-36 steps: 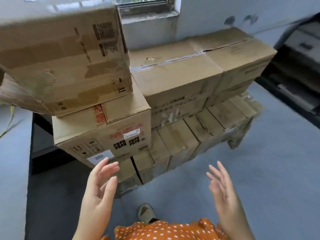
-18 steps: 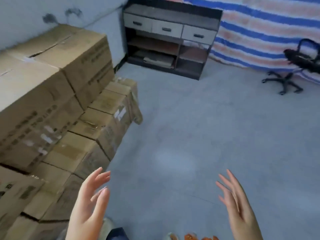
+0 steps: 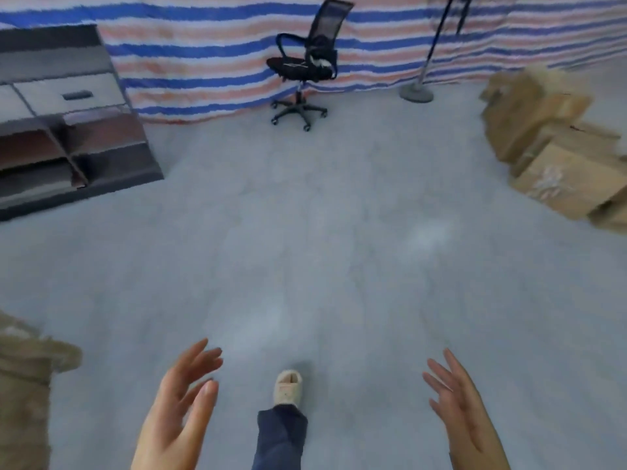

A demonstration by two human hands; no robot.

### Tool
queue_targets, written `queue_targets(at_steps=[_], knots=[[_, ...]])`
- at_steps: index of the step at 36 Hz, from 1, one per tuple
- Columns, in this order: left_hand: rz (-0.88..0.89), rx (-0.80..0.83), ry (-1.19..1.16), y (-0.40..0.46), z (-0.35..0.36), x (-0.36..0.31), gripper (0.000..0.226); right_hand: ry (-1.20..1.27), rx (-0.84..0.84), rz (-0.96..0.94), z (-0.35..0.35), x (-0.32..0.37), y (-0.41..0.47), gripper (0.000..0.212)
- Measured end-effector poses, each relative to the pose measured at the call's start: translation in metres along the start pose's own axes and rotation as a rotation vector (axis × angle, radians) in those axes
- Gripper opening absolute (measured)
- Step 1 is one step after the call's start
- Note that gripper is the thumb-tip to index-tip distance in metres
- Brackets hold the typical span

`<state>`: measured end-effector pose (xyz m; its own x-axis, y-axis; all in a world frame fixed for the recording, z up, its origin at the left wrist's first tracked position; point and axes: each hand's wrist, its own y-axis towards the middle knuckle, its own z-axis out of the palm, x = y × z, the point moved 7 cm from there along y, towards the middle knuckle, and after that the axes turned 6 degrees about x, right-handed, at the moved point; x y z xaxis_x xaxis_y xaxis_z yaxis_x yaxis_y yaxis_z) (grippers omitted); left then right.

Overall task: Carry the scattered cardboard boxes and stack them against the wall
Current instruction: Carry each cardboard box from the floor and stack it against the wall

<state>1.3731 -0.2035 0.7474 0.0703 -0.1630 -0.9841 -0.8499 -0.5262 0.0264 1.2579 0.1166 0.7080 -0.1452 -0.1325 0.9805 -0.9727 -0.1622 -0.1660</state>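
Note:
Several scattered cardboard boxes (image 3: 559, 147) lie in a loose heap on the grey floor at the far right. A corner of the stacked boxes (image 3: 23, 374) shows at the lower left edge, blurred. My left hand (image 3: 179, 405) is raised at the bottom left, fingers straight and spread, holding nothing. My right hand (image 3: 464, 412) is raised at the bottom right, palm facing inward, fingers straight, also empty. Both hands are well apart from any box.
A dark shelf unit with drawers (image 3: 64, 120) stands at the left. A black office chair (image 3: 305, 66) and a fan stand base (image 3: 416, 93) stand before a striped tarp wall (image 3: 203, 62). My slippered foot (image 3: 288, 388) steps forward on the open grey floor (image 3: 322, 232).
My view has swung right, away from the stacked boxes toward the open room and the scattered boxes. Both hands stay raised and empty.

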Motion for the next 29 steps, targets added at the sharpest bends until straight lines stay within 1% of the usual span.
queue_targets(at_steps=[3, 6, 8, 12, 17, 21, 25, 29], knots=[[0.005, 0.09, 0.026, 0.046, 0.03, -0.002, 0.04, -0.048, -0.104, 0.007, -0.017, 0.003, 0.025, 0.042], [0.046, 0.189, 0.011, 0.101, 0.064, -0.007, 0.03, -0.05, -0.184, 0.001, -0.028, 0.015, 0.058, 0.044], [0.07, 0.265, 0.022, 0.138, 0.084, -0.017, 0.027, -0.06, -0.237, -0.016, -0.032, 0.028, 0.081, 0.045], [0.134, 0.352, 0.051, 0.212, 0.118, -0.034, 0.03, -0.051, -0.337, -0.049, -0.035, 0.048, 0.126, 0.046], [0.147, 0.462, 0.063, 0.282, 0.166, -0.034, 0.048, -0.087, -0.432, -0.03, -0.038, 0.054, 0.167, 0.046], [0.142, 0.535, 0.066, 0.32, 0.206, -0.037, 0.048, -0.072, -0.507, 0.018, -0.06, 0.053, 0.191, 0.05], [0.137, 0.588, 0.051, 0.355, 0.249, -0.037, 0.039, -0.039, -0.572, 0.08, -0.086, 0.049, 0.225, 0.044], [0.12, 0.605, 0.057, 0.395, 0.295, -0.036, 0.046, -0.038, -0.606, 0.109, -0.11, 0.05, 0.273, 0.042]])
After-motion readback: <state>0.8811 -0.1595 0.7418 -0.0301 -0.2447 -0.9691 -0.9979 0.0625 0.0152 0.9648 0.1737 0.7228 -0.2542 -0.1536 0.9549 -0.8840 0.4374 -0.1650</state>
